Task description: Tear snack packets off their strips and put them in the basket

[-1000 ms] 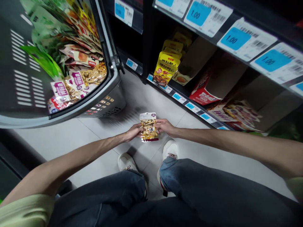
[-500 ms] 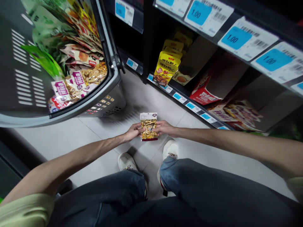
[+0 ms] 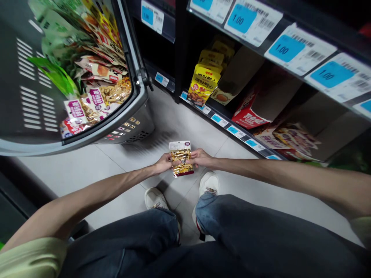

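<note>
Between my two hands is a small snack packet point(image 3: 181, 148) with a pale header, a clear window showing golden-brown strips, and a dark red bottom edge. My left hand point(image 3: 165, 162) grips its left side, thumb across the front. Its right side is pinched by my right hand point(image 3: 201, 158), with some fingers hidden behind it. The packet is held above the floor, slightly tilted, its printed face towards me. At upper left, a grey shopping basket point(image 3: 114, 136) contains several similar snack packets point(image 3: 97, 101) and green bags point(image 3: 58, 34).
A dark shelf unit point(image 3: 182, 50) with price labels point(image 3: 290, 48) fills the right. Its bottom shelf bears yellow packets point(image 3: 203, 85), a red box point(image 3: 246, 114) and loose packets point(image 3: 295, 137). My white shoes point(image 3: 209, 183) stand on the tiled floor point(image 3: 124, 154).
The packet has moved slightly down and left and tilted a little, with both hands still on it. The view has shifted very slightly; basket and shelf goods stay in place.
</note>
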The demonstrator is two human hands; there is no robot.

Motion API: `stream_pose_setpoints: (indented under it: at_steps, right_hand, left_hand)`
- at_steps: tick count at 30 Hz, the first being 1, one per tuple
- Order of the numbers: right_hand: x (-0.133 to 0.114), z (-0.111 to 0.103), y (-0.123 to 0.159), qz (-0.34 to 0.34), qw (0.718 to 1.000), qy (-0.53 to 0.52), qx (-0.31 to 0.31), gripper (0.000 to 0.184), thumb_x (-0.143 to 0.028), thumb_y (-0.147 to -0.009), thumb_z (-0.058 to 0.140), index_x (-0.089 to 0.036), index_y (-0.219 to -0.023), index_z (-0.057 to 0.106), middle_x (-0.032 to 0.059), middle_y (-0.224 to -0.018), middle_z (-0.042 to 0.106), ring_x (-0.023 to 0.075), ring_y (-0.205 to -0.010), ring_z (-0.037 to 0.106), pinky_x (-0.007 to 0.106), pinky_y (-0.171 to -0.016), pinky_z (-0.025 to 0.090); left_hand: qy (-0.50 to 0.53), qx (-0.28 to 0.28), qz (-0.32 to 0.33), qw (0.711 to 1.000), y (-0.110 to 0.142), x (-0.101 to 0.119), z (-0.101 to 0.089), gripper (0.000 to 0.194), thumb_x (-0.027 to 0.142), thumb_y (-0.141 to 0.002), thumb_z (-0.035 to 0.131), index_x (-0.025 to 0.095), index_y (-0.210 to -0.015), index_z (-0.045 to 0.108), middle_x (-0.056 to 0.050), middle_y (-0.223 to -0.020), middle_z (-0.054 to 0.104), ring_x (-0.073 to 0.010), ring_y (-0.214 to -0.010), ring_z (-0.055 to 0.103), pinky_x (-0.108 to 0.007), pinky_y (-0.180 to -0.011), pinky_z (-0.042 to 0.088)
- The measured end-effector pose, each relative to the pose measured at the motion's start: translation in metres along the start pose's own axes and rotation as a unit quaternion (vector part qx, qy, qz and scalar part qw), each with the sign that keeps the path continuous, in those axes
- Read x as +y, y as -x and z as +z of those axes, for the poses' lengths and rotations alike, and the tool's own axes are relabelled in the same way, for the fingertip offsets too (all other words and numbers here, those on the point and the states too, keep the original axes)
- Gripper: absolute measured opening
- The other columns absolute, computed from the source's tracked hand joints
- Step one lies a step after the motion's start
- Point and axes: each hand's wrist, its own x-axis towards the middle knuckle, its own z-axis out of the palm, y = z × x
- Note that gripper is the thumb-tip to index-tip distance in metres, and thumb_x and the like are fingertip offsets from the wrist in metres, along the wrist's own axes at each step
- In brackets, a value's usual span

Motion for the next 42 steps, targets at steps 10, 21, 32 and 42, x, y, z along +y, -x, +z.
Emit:
stream_pose_setpoints:
  at_steps: [10, 21, 32, 42]
  right_hand:
    - [-0.009, 0.005, -0.004, -0.002, 0.994, -0.032, 0.107, 0.028, -0.010, -0.081, 0.069, -0.012, -0.110, 0.069, 0.0095, -0.102, 0.071, 0.0110, -0.064, 0.064, 0.016, -0.045, 0.050]
    - [-0.014, 0.011, 0.008, 0.000, 0.999, -0.047, 0.008, 0.035, -0.029, -0.087, 0.069, -0.018, -0.121, 0.065, 0.0097, -0.108, 0.069, 0.0183, -0.087, 0.069, 0.021, -0.061, 0.058]
    - [-0.008, 0.004, -0.003, 0.031, 0.991, -0.017, 0.125, 0.027, -0.027, -0.076, 0.080, -0.014, -0.086, 0.059, 0.0023, -0.073, 0.066, 0.0114, -0.061, 0.064, 0.015, -0.046, 0.047]
    - [-0.006, 0.003, -0.003, -0.030, 0.993, -0.031, 0.106, 0.016, -0.025, -0.082, 0.072, -0.013, -0.090, 0.067, 0.0061, -0.088, 0.069, 0.0115, -0.071, 0.062, 0.016, -0.052, 0.048]
  left_hand:
    - [-0.068, 0.175, 0.050, 0.981, -0.009, 0.000, -0.003, 0.078, 0.032, -0.060, 0.085, 0.019, -0.128, 0.048, -0.011, -0.119, 0.060, -0.0141, -0.081, 0.063, -0.029, -0.073, 0.054]
    - [0.125, 0.001, -0.070, 0.990, 0.001, 0.012, 0.005, 0.060, 0.046, -0.072, 0.077, 0.012, -0.119, 0.060, -0.016, -0.113, 0.067, -0.0241, -0.094, 0.067, -0.040, -0.084, 0.054]
    - [0.164, 0.006, -0.063, 0.984, 0.005, 0.007, 0.000, 0.056, 0.036, -0.061, 0.086, 0.012, -0.108, 0.065, -0.013, -0.104, 0.072, -0.0244, -0.089, 0.069, -0.040, -0.084, 0.054]
    - [0.116, 0.030, -0.024, 0.993, -0.003, 0.006, 0.004, 0.052, 0.032, -0.059, 0.086, 0.010, -0.101, 0.066, -0.010, -0.096, 0.072, -0.0220, -0.090, 0.067, -0.039, -0.091, 0.050]
